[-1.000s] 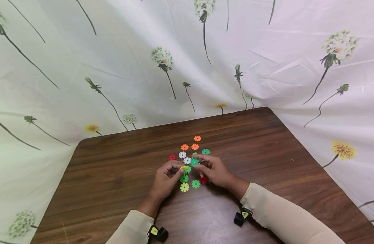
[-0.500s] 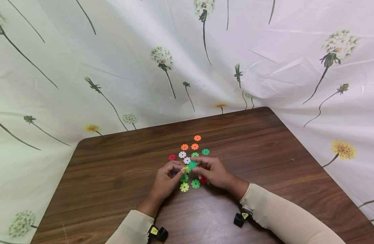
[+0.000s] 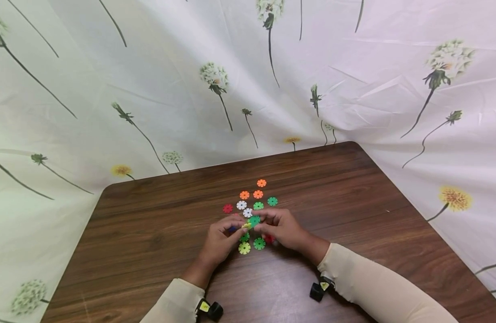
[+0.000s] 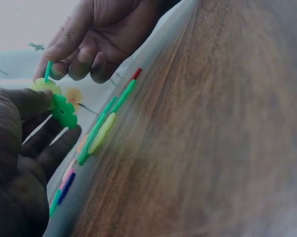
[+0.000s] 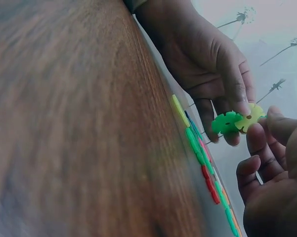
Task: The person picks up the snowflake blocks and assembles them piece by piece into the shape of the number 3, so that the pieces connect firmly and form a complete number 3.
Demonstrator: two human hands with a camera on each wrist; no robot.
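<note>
Yellow notched plastic disc touches a green notched disc, pinched by the left hand. The right hand pinches another green disc.

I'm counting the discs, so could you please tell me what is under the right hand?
Under the right hand, at least one red disc partly shows on the table. The hand hides the rest from the head camera.
</note>
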